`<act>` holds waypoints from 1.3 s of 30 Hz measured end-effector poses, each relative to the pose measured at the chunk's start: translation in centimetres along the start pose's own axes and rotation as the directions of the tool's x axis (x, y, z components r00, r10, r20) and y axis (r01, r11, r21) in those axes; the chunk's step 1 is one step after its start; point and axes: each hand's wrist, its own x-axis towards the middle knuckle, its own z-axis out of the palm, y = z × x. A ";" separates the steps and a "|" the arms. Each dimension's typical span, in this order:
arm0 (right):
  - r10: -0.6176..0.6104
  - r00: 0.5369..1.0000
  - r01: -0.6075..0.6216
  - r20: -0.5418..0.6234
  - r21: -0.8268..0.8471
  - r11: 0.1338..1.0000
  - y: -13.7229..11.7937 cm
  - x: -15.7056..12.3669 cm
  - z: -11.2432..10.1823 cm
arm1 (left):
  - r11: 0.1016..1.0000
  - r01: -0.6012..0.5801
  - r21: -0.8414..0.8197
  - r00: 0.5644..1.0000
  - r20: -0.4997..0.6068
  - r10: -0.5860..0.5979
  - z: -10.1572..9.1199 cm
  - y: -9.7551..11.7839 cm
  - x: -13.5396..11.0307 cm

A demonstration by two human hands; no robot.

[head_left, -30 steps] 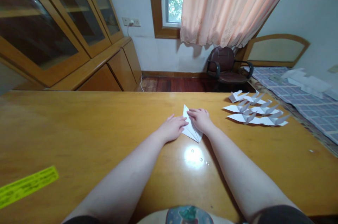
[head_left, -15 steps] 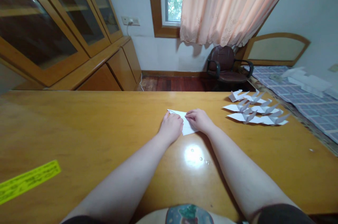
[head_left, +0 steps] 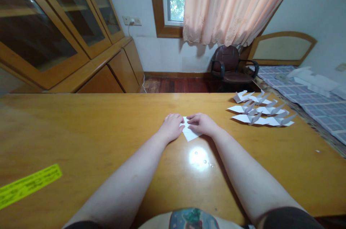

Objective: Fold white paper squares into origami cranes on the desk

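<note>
A folded piece of white paper (head_left: 189, 133) lies on the wooden table (head_left: 81, 128) in front of me, mostly covered by my hands. My left hand (head_left: 171, 126) rests on its left part with the fingers curled down over it. From the right, my right hand (head_left: 201, 124) pinches the paper's upper edge with closed fingers. Only a small pointed corner of the paper shows between and below the hands.
Several finished white folded paper birds (head_left: 258, 112) lie in rows at the table's right. A yellow-green strip (head_left: 28, 185) sits at the near left. Beyond the table are a dark office chair (head_left: 229, 65), wooden glass-door cabinets (head_left: 62, 31) and a bed (head_left: 310, 92) at right.
The paper was turned from a tall upright triangle to lie flatter, then folded smaller. Both hands closed in over it, so less paper shows now.
</note>
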 end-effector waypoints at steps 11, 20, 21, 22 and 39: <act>0.142 0.989 -0.143 -0.035 -0.007 0.990 -1.0 0.3 0.3 | 1.000 0.002 0.001 1.000 -0.002 -0.002 0.4 -0.2 0.4; 0.138 0.990 -0.139 -0.041 -0.034 0.990 -1.3 0.2 0.3 | 0.999 0.029 0.014 0.999 -0.023 -0.029 0.6 0.0 0.7; 0.134 0.990 -0.136 -0.044 -0.030 0.990 -1.3 0.2 0.3 | 0.999 0.032 0.010 0.999 -0.026 -0.032 0.7 0.0 0.7; 0.132 0.990 -0.133 -0.046 -0.024 0.991 -1.2 0.2 0.4 | 0.999 0.034 0.004 0.999 -0.029 -0.033 0.8 0.0 0.8; 0.082 0.994 -0.093 -0.073 -0.161 0.983 -1.5 0.2 1.1 | 0.989 0.137 -0.054 0.988 -0.065 -0.140 1.2 -0.8 0.9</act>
